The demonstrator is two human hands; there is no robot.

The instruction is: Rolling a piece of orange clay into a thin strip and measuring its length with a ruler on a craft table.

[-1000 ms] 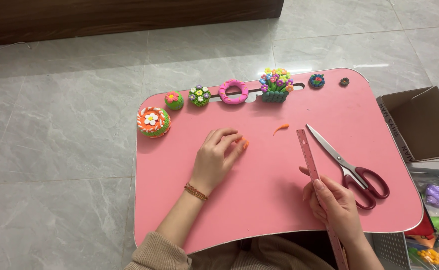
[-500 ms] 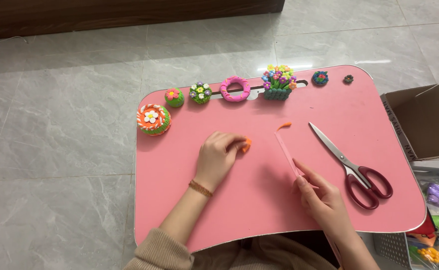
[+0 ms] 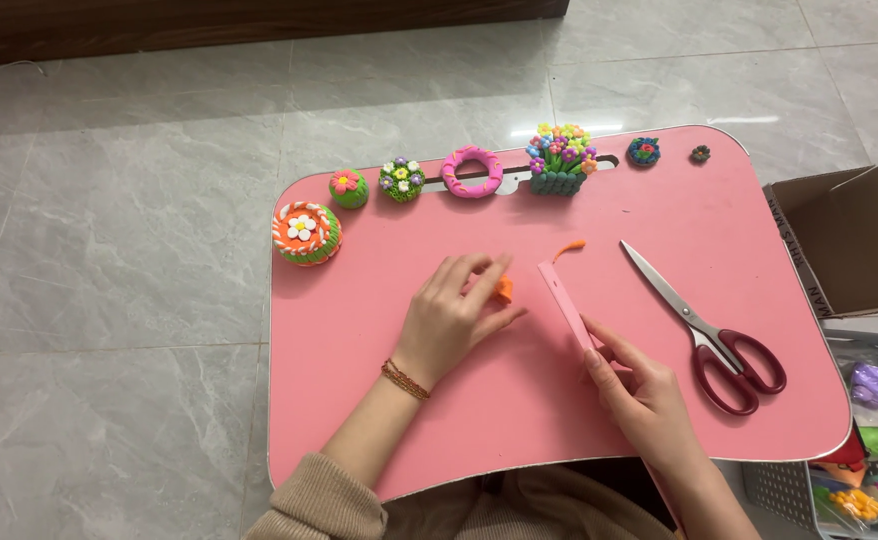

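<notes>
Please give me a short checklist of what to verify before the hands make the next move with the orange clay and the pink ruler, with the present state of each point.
1. Left hand holds the orange clay piece against the pink table: ok.
2. Right hand grips the pink ruler at its near end: ok.
3. Ruler's far end is close to the clay, touching or not: cannot tell.
4. Scissors lie closed, apart from both hands: ok.
5. Small orange scrap lies loose beyond the ruler: ok.
6. Finished clay models, such as the pink ring, stand out of the way at the far edge: ok.

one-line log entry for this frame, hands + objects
left hand: on orange clay piece | right hand: holds pink ruler | scissors: lying open on pink table
</notes>
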